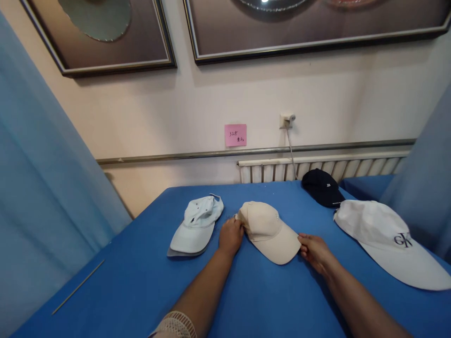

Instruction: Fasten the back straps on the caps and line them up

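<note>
Midway along the blue table (141,281), the beige cap (268,230) lies flat — left hand (230,236) pinching its crown's rear edge, right hand (314,251) pinching the brim tip — light, soft-crowned, probably stiffest at the brim

you're in a home-like room: framed pictures (105,37) on the wall, a radiator (317,170), blue curtains (42,197).

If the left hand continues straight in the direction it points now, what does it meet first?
The left hand points forward, already touching the back edge of the beige fabric baseball cap. Going on, it would probably push that cap first; the pale blue fabric cap lies just beside its path.
</note>
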`<state>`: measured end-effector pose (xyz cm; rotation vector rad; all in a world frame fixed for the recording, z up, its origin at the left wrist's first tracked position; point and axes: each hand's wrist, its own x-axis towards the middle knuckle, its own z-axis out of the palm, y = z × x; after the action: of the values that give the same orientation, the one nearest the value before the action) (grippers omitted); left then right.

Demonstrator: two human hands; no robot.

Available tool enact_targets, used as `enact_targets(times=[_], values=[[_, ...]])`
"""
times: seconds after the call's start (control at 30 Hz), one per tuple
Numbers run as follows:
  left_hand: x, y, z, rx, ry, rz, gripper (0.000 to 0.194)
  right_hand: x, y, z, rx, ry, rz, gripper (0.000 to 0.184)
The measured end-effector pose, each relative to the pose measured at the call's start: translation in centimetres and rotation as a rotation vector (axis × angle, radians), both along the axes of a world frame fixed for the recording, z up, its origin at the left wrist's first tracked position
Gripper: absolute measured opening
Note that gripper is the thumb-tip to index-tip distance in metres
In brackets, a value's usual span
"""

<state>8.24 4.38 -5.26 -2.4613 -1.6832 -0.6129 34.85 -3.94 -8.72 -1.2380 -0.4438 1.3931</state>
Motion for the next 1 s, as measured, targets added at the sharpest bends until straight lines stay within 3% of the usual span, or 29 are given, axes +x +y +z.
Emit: enact_targets(times=[0.13, 0.3, 0.47, 0.7, 0.87, 1.0], values=[[-0.6, 0.2, 0.3, 0.005, -0.043, -0.018, 0.018, 0.2, 0.1, 0.0, -0.003, 0.03, -0.04, 0.019], [-1.6, 0.4, 0.3, -0.003, -0.383, 0.001, 0.02, 0.4, 0.4, -0.2, 0.009, 0.1, -0.133, 0.018], [-1.5, 0.8, -0.4, -0.104, -0.64, -0.013, 0.017, 0.3, 0.3, 0.1, 0.008, 0.099, -0.094, 0.013], [-1.2, 0.7, -0.2, -0.144, -0.662, 0.039, 0.025, 0.1, 0.1, 0.6, 0.023, 0.103, -0.056, 0.012], [-0.4, 1.2, -0.1, -0.318, -0.962, 0.141, 0.036, -0.2, 0.2, 0.9, 0.048, 0.06, -0.046, 0.014], [0.1, 1.4, -0.3, -0.435, -1.113, 0.126, 0.042, -0.5, 0.3, 1.2, 0.049, 0.07, -0.089, 0.016]])
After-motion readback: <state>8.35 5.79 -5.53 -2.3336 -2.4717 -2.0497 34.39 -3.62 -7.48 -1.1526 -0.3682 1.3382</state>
